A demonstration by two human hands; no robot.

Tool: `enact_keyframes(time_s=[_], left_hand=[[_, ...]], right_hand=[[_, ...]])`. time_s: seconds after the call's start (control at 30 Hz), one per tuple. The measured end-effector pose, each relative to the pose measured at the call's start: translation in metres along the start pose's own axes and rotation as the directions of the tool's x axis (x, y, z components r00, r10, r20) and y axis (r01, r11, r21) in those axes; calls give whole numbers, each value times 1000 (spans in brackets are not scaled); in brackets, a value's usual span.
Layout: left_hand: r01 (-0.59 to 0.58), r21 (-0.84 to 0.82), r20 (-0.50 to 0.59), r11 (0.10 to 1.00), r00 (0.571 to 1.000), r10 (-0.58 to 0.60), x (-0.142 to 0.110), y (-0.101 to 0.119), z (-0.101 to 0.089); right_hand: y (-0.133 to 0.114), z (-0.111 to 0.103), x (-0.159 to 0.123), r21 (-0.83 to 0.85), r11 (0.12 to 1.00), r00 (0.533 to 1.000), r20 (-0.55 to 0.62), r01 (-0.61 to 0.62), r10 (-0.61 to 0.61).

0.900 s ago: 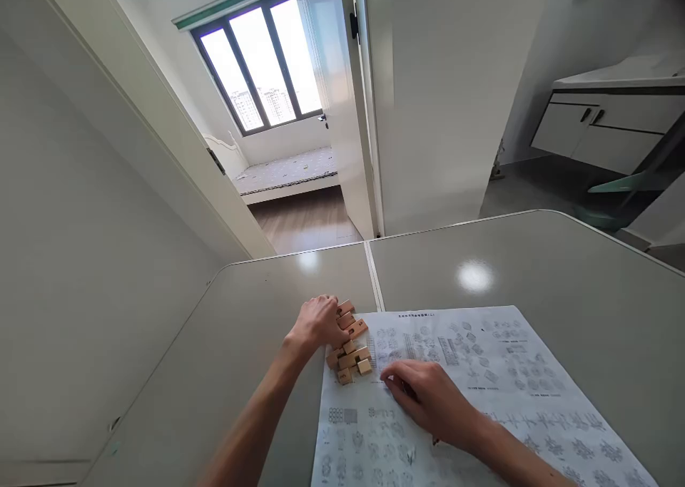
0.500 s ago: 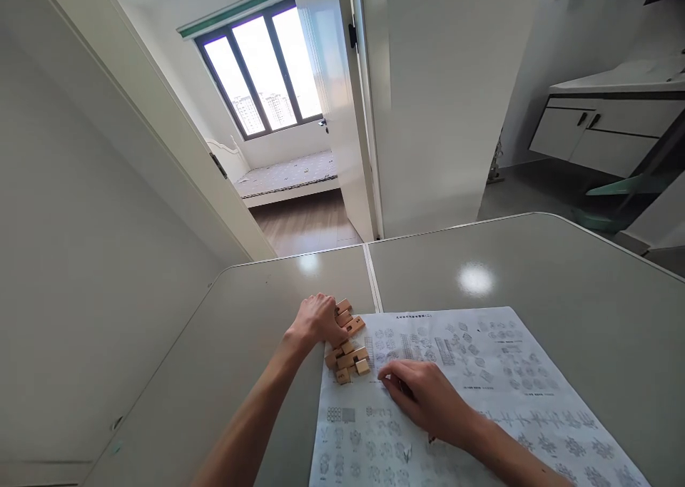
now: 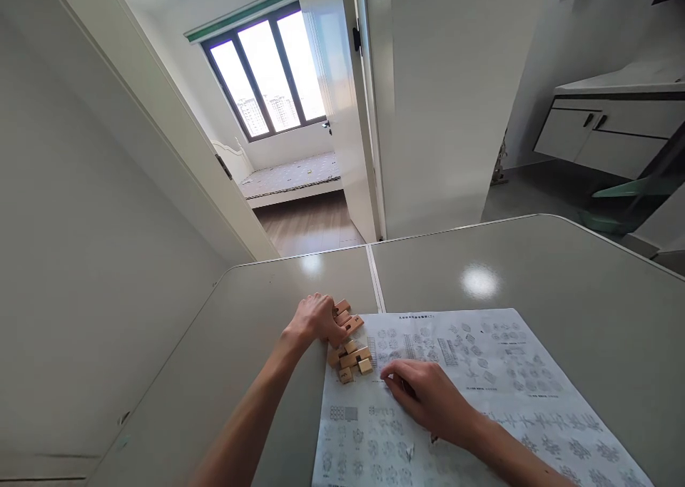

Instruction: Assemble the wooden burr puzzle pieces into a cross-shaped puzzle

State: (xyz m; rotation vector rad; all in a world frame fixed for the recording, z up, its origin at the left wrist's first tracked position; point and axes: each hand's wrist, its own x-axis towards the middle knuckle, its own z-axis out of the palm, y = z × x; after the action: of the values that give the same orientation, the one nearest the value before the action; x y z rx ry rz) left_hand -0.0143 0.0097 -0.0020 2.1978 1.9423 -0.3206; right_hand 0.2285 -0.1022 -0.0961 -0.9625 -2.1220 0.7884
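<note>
Notched wooden puzzle pieces lie in two groups at the upper left corner of a printed diagram sheet point(image 3: 454, 423). My left hand point(image 3: 318, 319) is closed round the upper group of wooden pieces point(image 3: 350, 323), thumb at their near side; its other fingers are largely hidden. Just below that hand sits the lower group of wooden pieces point(image 3: 354, 357), some lying crosswise on one another. To the right, my right hand point(image 3: 428, 394) rests on the sheet with curled fingers, a little apart from the lower pieces. What its fingers hold, if anything, is hidden.
The grey-green table point(image 3: 428, 273) has a pale seam point(image 3: 375, 280) running away from me. A small dark object point(image 3: 433, 438) shows by my right wrist. Beyond the table are an open door point(image 3: 335, 102), a bed point(image 3: 294, 173) and a white cabinet point(image 3: 599, 134).
My left hand has shifted the upper wooden pieces slightly, and the gap to the lower group looks a little wider. My right hand stays in place. The view has moved slightly.
</note>
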Motion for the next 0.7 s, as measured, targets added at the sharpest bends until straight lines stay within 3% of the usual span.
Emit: enact_keyframes(time_s=[0.7], left_hand=[[28, -84, -7, 996, 1000, -29, 3, -11, -1]], right_hand=[[4, 2, -1, 40, 999, 999, 19, -26, 26]])
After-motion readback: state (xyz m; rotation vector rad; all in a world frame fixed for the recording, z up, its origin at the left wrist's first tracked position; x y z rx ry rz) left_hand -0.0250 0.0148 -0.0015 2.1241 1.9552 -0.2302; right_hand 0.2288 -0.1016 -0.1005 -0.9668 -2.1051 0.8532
